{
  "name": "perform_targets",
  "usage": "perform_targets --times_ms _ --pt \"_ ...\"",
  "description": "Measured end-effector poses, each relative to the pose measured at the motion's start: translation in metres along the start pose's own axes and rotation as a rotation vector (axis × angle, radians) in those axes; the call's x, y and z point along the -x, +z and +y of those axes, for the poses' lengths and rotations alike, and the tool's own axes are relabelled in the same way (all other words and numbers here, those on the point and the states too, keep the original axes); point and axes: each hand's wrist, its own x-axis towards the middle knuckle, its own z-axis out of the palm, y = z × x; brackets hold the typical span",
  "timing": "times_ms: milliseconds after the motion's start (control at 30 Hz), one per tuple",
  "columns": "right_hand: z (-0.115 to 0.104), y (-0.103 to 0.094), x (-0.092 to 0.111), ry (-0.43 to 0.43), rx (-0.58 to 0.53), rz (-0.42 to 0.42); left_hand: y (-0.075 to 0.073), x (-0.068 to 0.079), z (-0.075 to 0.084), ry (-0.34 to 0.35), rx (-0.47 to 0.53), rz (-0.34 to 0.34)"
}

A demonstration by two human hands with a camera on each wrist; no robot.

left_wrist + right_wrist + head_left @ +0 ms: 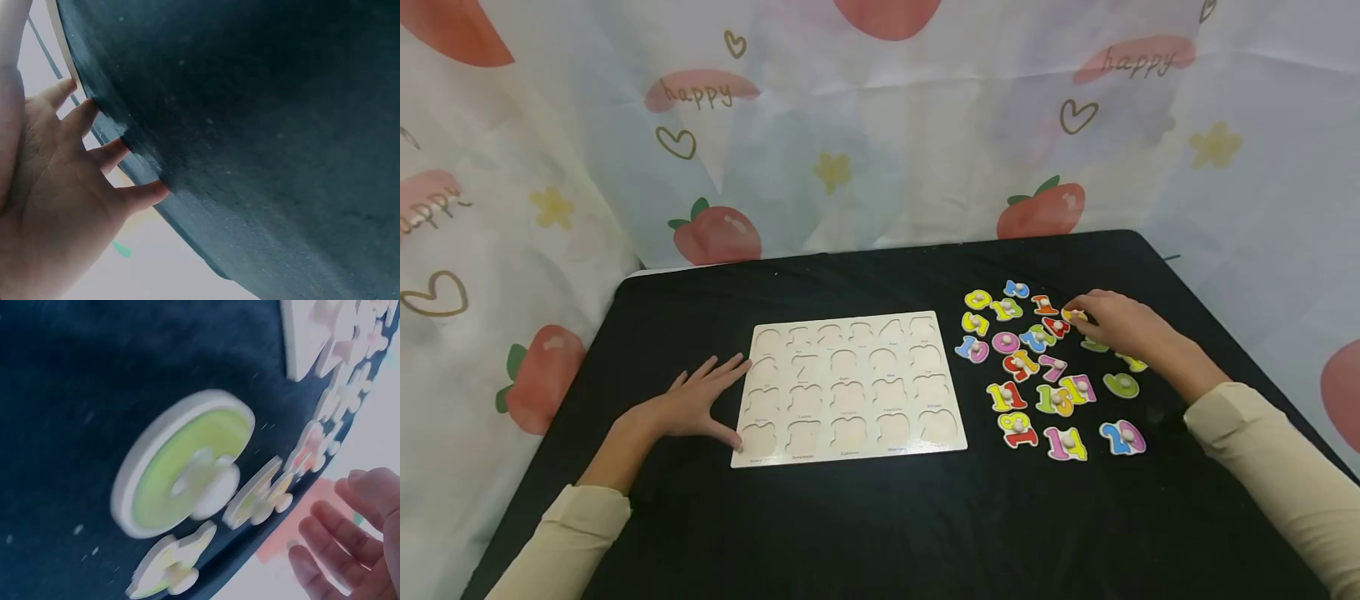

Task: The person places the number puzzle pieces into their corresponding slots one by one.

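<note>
My left hand (694, 406) lies at the left edge of a pale wooden puzzle board (868, 380), fingers spread and straight, with thumb and fingertips at its rim. The board carries rows of shallow number-shaped recesses. On the right, my right hand (1126, 327) reaches over the far side of a group of number pieces, its fingertips at a yellow number piece (1075, 314) that they partly hide. In the right wrist view the fingers (340, 534) are loosely bent and apart. A green oval number piece (212, 434) with a white knob lies close to that camera.
Several colourful knobbed number pieces lie scattered right of the board, among them a pink zero (1006, 342) and a blue-and-pink piece (1123, 437). A black cloth (850, 533) covers the table. A printed curtain (895, 167) hangs behind and along the sides.
</note>
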Motion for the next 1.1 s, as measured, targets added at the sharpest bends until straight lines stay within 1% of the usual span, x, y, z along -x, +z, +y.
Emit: perform_targets --times_ms 233,300,400,500,600,733,867,1000,1100 --pt "-0.022 0.000 -0.004 -0.159 -0.087 0.052 -0.003 0.003 -0.001 -0.008 0.015 -0.019" --pt "-0.029 0.001 -0.007 -0.189 -0.094 0.050 -0.003 0.003 -0.001 -0.006 0.018 -0.020" --pt "-0.039 0.004 -0.013 -0.212 -0.103 0.033 -0.005 0.003 -0.001 -0.007 0.019 -0.024" --pt "-0.046 0.009 -0.020 -0.215 -0.105 0.016 -0.005 0.002 -0.002 -0.008 0.017 -0.033" --pt "-0.052 0.013 -0.026 -0.192 -0.099 -0.008 -0.007 0.002 -0.002 -0.016 0.015 -0.048" --pt "-0.056 0.018 -0.032 -0.166 -0.108 -0.050 -0.006 0.001 -0.002 -0.015 0.022 -0.051" --pt "-0.059 0.022 -0.035 -0.167 -0.119 -0.081 -0.003 0.000 -0.004 -0.008 0.028 -0.043" --pt "-0.063 0.023 -0.035 -0.156 -0.112 -0.085 -0.002 0.000 -0.004 -0.005 0.043 -0.040" --pt "-0.065 0.023 -0.036 -0.142 -0.095 -0.069 -0.002 0.001 -0.003 -0.003 0.047 -0.035"
